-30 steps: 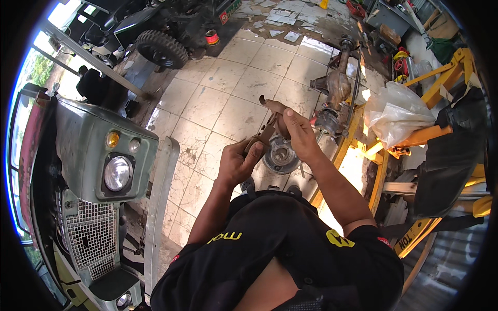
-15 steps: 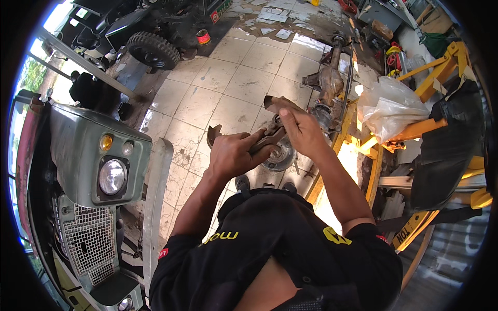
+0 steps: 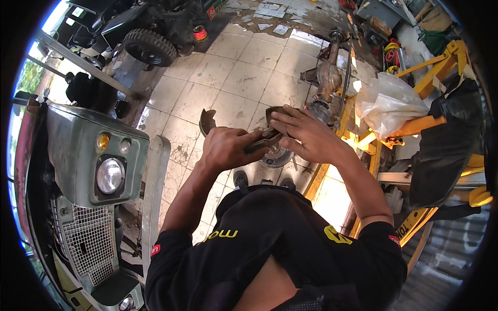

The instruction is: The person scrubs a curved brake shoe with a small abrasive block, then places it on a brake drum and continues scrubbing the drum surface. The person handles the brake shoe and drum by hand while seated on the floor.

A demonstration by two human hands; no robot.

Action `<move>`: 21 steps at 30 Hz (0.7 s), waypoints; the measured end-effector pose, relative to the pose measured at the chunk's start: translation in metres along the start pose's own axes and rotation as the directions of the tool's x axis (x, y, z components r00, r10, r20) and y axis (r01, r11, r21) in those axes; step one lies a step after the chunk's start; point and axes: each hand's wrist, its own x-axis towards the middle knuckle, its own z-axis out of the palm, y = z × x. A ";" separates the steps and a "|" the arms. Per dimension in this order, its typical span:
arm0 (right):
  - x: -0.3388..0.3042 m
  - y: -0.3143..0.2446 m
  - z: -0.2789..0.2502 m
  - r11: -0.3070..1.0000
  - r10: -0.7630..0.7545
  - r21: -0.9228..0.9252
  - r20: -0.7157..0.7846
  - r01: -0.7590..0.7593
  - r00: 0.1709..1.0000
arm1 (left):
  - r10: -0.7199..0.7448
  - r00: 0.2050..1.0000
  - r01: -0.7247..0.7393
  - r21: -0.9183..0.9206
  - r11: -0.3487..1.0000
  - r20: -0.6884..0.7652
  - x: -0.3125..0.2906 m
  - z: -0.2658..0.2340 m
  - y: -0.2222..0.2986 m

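In front of my body I hold rusty brown, curved metal pieces that look like brake shoes. My left hand (image 3: 227,148) is closed round one brake shoe (image 3: 206,122), whose curved end sticks out past the knuckles. My right hand (image 3: 307,133) lies over another brake shoe (image 3: 273,112), its thumb below and its fingers across the top. Between the hands the metal parts meet or overlap; how they join is hidden. Below them, partly covered, is a round metal hub (image 3: 277,157) near my shoes.
A vehicle axle (image 3: 328,78) lies beyond my right hand. To its right stand a yellow metal frame (image 3: 438,72) and a clear plastic bag (image 3: 389,106). On the left is a green vehicle front (image 3: 98,155). Farther off are a tyre (image 3: 149,47) and a red can (image 3: 199,33).
Both hands have shifted slightly with the metal pieces. My right hand has turned flatter, its fingers now laid across the right piece, and the left piece's end has moved up and left.
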 end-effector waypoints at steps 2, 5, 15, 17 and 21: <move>-0.002 -0.003 -0.002 0.995 -0.018 -0.099 0.036 0.021 0.999 | 0.035 0.999 -0.035 -0.014 0.999 -0.017 0.004 -0.002 0.005; -0.002 -0.003 -0.008 0.983 -0.032 -0.172 0.139 0.056 0.990 | 0.043 0.999 -0.043 0.002 0.999 0.023 0.003 -0.012 -0.002; -0.004 -0.005 -0.004 0.994 0.068 -0.103 0.201 -0.048 0.977 | 0.102 0.993 -0.103 0.016 0.995 0.053 0.007 -0.013 -0.007; 0.001 -0.006 0.001 0.979 0.060 -0.202 0.174 -0.024 0.983 | 0.075 0.996 -0.077 0.038 0.996 0.053 0.010 -0.012 -0.002; 0.004 -0.009 0.001 0.973 0.065 -0.228 0.193 -0.019 0.979 | 0.128 0.987 -0.130 0.016 0.991 0.093 0.010 -0.012 -0.006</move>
